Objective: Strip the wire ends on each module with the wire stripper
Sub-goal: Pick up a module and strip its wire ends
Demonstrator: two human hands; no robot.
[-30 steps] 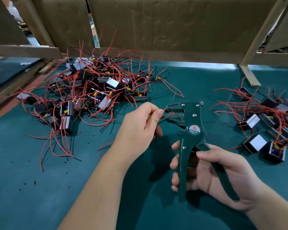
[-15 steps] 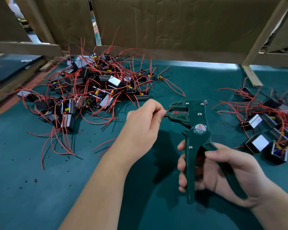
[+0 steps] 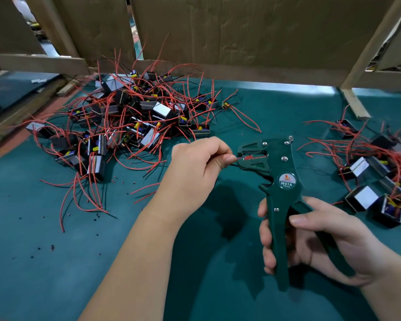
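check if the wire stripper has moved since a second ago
Yes, slightly: the wire stripper in the right hand has drifted right, its handles most, closing on the silver-faced module lying at the right.

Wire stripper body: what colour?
The wire stripper is dark green, with a small red insert in its head. Head view.

On the green-covered table (image 3: pixel 56 286) a big heap of modules (image 3: pixel 130 126) with red wires lies at the left, a smaller group (image 3: pixel 380 177) at the right, and tiny bits (image 3: pixel 52 247) are scattered in front.
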